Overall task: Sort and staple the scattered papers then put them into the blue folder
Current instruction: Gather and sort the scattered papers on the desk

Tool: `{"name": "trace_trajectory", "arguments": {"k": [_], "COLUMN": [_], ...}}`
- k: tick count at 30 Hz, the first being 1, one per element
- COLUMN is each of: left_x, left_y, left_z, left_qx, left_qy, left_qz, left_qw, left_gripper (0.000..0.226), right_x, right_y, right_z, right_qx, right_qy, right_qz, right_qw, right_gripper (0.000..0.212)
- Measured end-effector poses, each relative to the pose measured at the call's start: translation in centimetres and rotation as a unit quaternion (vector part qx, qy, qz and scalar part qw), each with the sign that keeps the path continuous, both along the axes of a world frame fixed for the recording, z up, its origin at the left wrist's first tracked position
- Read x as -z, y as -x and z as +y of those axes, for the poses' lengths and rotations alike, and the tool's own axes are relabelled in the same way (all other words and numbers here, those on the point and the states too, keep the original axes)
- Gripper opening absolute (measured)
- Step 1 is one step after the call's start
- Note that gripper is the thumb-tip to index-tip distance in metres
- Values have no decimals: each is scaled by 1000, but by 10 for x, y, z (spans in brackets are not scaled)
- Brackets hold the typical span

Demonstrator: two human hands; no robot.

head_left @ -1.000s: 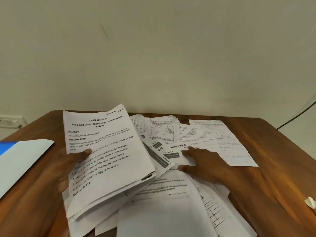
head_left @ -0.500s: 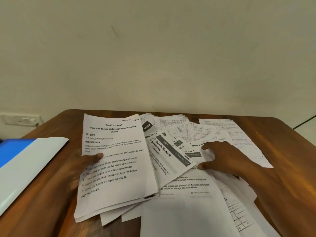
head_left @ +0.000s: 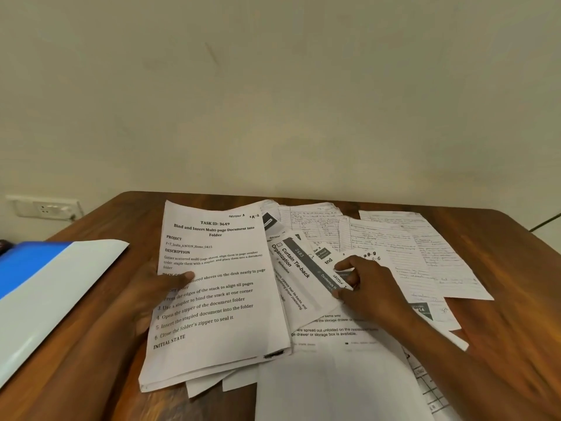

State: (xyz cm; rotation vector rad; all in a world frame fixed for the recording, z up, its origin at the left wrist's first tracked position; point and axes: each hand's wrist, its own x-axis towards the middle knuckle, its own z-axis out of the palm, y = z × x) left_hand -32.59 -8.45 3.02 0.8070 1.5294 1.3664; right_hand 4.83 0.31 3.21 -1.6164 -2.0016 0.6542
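Head view: my left hand (head_left: pixel 145 296) is gripping the paper stack (head_left: pixel 212 299); my right hand (head_left: pixel 367 287) is pinching a sheet (head_left: pixel 343 275) on the desk (head_left: pixel 516 299).

My left hand (head_left: pixel 148 294) comes in from the lower left with the forearm low, the thumb lying flat and pointing right while the other fingers curl underneath, out of sight, in a pinching grip. My right hand (head_left: pixel 368 288) reaches in from the lower right, wrist raised a little, knuckles up. Its index finger stretches forward and left, the thumb is drawn in below it, and the two tips close together in a pinch. Both forearms are bare.
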Motion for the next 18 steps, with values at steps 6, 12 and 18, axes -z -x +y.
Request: {"name": "trace_trajectory", "arguments": {"k": [6,12,18], "left_x": [-1,-4,-8], "left_y": [3,0,-3], "left_z": [0,-1,-4], "left_qx": [2,4,-8], "left_qy": [0,-10,-3], "left_qz": [15,9,-9], "left_qw": [1000,1000,1000], "left_gripper": [35,35,32], "right_x": [-3,-10,-14], "right_y": [-14,-29,-16], "right_z": [12,21,6], "right_qx": [-16,-53,-120], "right_qy": [1,14,5], "right_qz": [29,-1,-53], "right_qw": [999,999,991], "right_gripper": [41,40,41]}}
